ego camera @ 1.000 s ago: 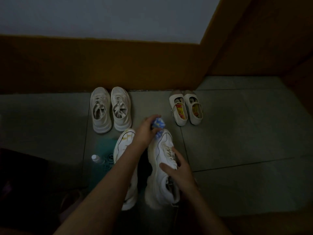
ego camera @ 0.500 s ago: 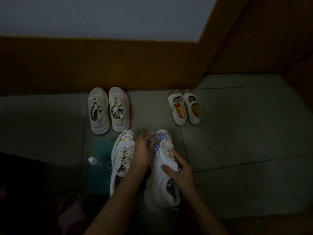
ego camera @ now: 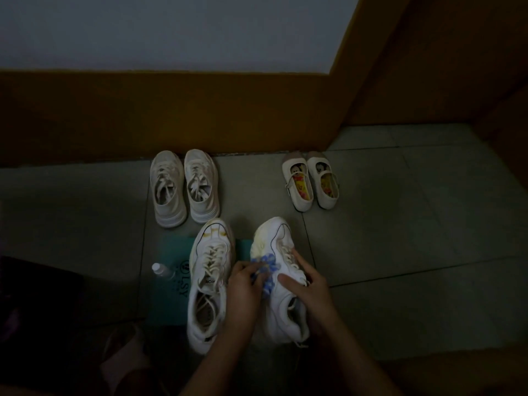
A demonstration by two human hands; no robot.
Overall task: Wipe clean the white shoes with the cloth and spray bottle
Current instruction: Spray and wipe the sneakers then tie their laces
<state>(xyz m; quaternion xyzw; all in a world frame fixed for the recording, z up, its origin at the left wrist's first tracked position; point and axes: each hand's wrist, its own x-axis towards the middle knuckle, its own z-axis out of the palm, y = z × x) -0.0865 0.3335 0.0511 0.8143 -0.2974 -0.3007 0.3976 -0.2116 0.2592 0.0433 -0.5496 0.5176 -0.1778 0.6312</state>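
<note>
Grey floor tiles [ego camera: 400, 238] run up to a deep brown skirting band [ego camera: 143, 115], with pale wall [ego camera: 171, 30] above it; the brown turns a corner on the right. A teal mat [ego camera: 168, 304] (printed "LSY" beneath a round logo) lies flat on the tiles. At the left edge sits a dark shape [ego camera: 37, 295], too dim to make out.

Near pair of white lace-up sneakers, toes pointing far. Left shoe [ego camera: 210, 281] sits upright on the teal mat [ego camera: 168, 307], toe yellowed. Right shoe [ego camera: 278, 315] is gripped over the laces by the right hand [ego camera: 308, 281]. Blue-white cloth [ego camera: 265, 270] is bunched in the left hand [ego camera: 243, 284], pressed on the right shoe's left side. Clear spray bottle [ego camera: 161, 270] with white cap sits left of the left shoe.
</note>
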